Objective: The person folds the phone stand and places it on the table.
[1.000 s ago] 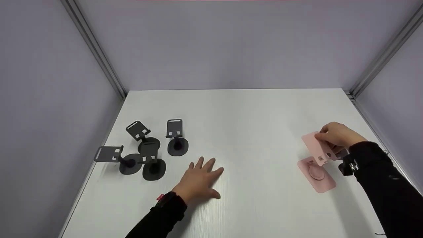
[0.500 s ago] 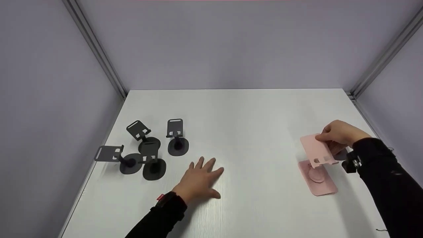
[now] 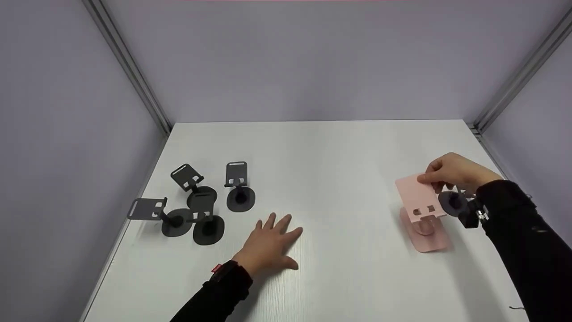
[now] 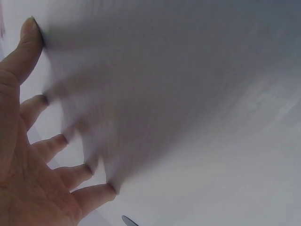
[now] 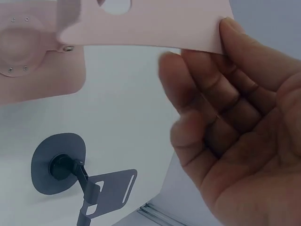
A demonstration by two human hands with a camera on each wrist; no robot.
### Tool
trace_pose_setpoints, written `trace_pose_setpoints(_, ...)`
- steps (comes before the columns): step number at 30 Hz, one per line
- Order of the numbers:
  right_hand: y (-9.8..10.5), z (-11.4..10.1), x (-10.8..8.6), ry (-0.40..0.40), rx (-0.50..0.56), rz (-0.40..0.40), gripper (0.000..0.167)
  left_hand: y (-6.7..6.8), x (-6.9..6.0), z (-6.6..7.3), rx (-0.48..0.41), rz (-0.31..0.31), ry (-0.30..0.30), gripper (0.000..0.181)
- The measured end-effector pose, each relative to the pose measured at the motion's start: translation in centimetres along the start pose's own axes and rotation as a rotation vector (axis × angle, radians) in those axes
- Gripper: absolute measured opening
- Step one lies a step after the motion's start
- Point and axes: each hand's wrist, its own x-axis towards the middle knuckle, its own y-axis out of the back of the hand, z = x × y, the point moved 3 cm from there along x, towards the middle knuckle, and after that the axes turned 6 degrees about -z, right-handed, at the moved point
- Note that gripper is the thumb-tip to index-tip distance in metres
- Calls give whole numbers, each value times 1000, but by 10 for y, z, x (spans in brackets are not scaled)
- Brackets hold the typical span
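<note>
In the head view my right hand (image 3: 458,172) pinches the upper edge of a pink phone stand (image 3: 418,194) between thumb and fingers. Its plate leans back above a rectangular base with a round hinge; whether the base touches the table I cannot tell. The right wrist view shows the thumb on one face of the pink plate (image 5: 155,26). Just past that hand is a dark grey phone stand (image 5: 113,193), mostly covered by hand and sleeve in the head view. My left hand (image 3: 268,246) rests with spread fingers, fingertips (image 4: 113,188) on the white tabletop.
Several dark grey phone stands stand in a group at the left of the table (image 3: 330,170), among them one phone stand (image 3: 236,173) set slightly apart. Pale partition walls (image 3: 313,62) enclose the back and both sides.
The pink phone stand has turned and shifted slightly away and left with my right hand, its plate now facing me more. More of the dark stand beside it shows. My left hand has stayed put.
</note>
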Motion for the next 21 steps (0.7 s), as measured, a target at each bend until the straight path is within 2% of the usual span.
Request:
trace_pose_setpoints(2, 3, -3, -1, 17, -15, 41, 32, 0, 0, 0, -1, 5, -4, 91)
trace_pose_setpoints(5, 5, -6, -1, 26, 38, 71, 31, 0, 0, -1, 0, 5, -6, 91)
trace_pose_setpoints(9, 6, -9, -1, 29, 89, 80, 27, 0, 1, -1, 1, 1, -7, 90)
trace_pose_setpoints(17, 7, -15, -2, 33, 109, 105, 25, 1, 1, -1, 7, -4, -5, 90)
trace_pose_setpoints(21, 9, -18, -4, 57, 86, 128, 26, 1, 0, -2, 14, -7, -6, 90)
